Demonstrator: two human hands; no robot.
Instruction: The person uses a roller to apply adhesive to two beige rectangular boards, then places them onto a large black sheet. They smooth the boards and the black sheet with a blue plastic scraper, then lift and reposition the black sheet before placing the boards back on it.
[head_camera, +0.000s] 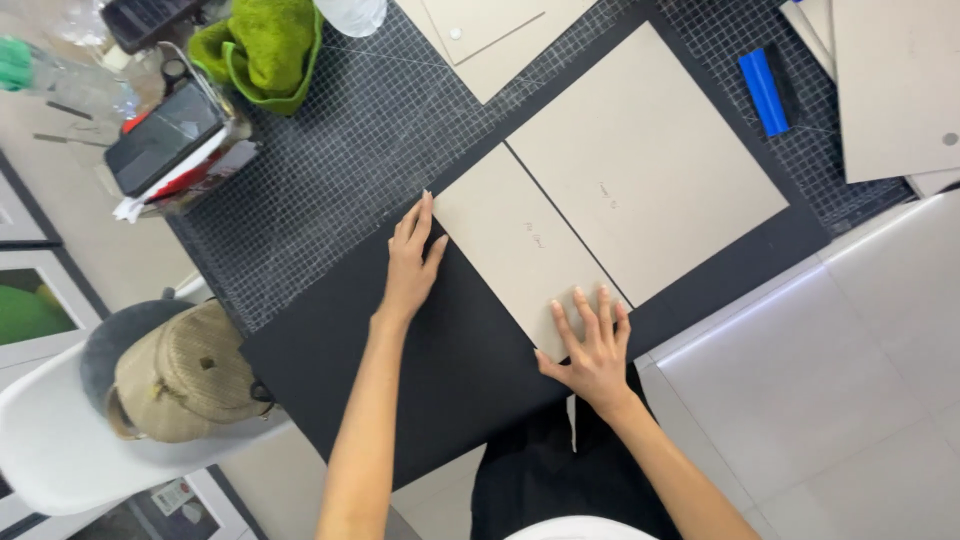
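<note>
Two bare hands press on a small grey board (515, 250) that lies on a black sheet (400, 340) spread over a gridded cutting mat (330, 150). At far left a woven bag (185, 375) sits on a white chair (50, 440), with a green cloth (265, 45) above it at the mat's edge. The left hand (410, 265) lies flat with fingers together, its tips touching the small board's upper-left corner. The right hand (592, 345) is spread wide, palm down on the board's lower edge. Just beside the small board, with a thin black gap between, lies a larger grey board (645, 165). A blue tool (765, 90) rests at far right, near more boards (895, 85). By the look of it, the small board is being squared up on the sheet beside its neighbour; the next move seems to call for even downward pressure, keeping the gap parallel so the piece does not slide.
</note>
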